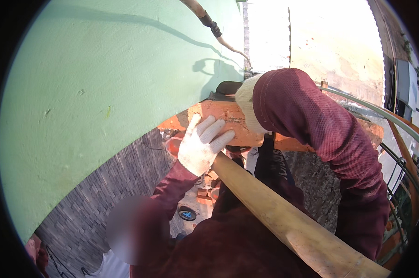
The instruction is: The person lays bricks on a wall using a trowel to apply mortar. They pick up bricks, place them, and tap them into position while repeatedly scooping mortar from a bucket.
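Observation:
My left hand [201, 144], in a white knit glove, lies on the near face of an orange brick [228, 119] with its fingers stretched out. The brick sits in a course of bricks [330, 139] that meets the green wall. My right hand [247, 104], also gloved in white, is bent over the brick's far right side; its fingers are hidden behind the glove's cuff and my maroon sleeve. Just beyond it, against the wall, shows a dark rounded flat piece [229, 87], perhaps a tool's blade. Whether the right hand holds it cannot be seen.
The smooth green wall [89, 92] fills the left side. A thick bamboo pole [283, 204] crosses close under my body. Above hangs a taped cable or hose [209, 23]. Far below, a person [131, 227] stands near loose bricks. Poles and cables [399, 162] run along the right.

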A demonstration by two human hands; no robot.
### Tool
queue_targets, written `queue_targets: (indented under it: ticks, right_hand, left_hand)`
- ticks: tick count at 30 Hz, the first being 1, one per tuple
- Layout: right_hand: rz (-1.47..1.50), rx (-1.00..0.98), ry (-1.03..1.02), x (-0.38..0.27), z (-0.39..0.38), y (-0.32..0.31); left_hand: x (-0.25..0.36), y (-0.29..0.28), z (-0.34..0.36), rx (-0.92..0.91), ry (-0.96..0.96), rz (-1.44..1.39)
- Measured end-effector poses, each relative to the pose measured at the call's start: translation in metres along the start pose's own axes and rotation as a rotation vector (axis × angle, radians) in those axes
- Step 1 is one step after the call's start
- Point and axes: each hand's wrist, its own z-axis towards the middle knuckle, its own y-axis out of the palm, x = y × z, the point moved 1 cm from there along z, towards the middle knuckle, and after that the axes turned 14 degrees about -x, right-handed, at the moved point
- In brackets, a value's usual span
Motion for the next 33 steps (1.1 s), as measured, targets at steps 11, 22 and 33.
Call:
queue_targets:
  ticks: [11, 22, 33]
  right_hand:
    - [0.2, 0.162, 0.346, -0.063, -0.111, 0.046]
    - [0.08, 0.017, 0.196, -0.02, -0.022, 0.017]
    - [0.179, 0.618, 0.318, -0.073, -0.205, 0.139]
  left_hand:
    - [0.002, 0.0, -0.003, -0.028, -0.03, -0.082]
    - [0.004, -0.001, -0.006, 0.027, -0.017, 0.013]
    - [-0.015, -0.007, -0.021, 0.093, 0.092, -0.087]
